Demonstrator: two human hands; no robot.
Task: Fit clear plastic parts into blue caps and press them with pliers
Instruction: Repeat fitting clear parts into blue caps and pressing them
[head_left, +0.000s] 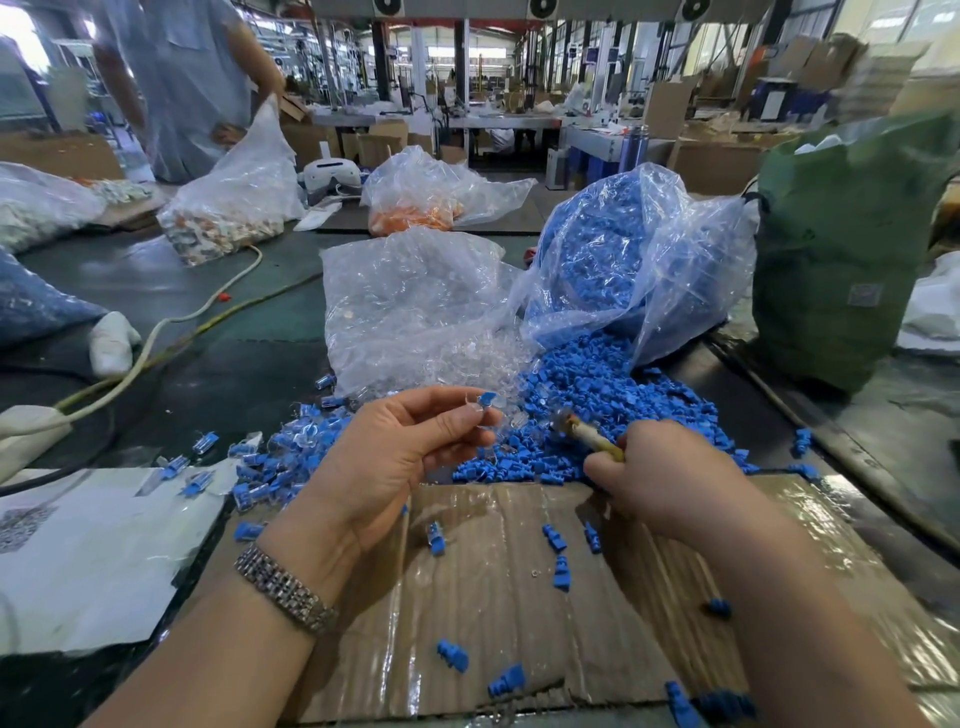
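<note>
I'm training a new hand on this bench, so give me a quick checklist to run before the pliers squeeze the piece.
1. Small blue plastic cap pinched in the left hand: ok.
2. Clear plastic part seated in that cap: cannot tell; something clear shows beside it, the fit is too small to see.
3. Worn yellow-handled pliers gripped in the right hand: ok.
4. Pliers on the cap: not ok, the tip is to its right, apart from it.
5. Left fingers out of the squeeze path: cannot tell.
6. Spare caps in the loose blue pile: ok.
</note>
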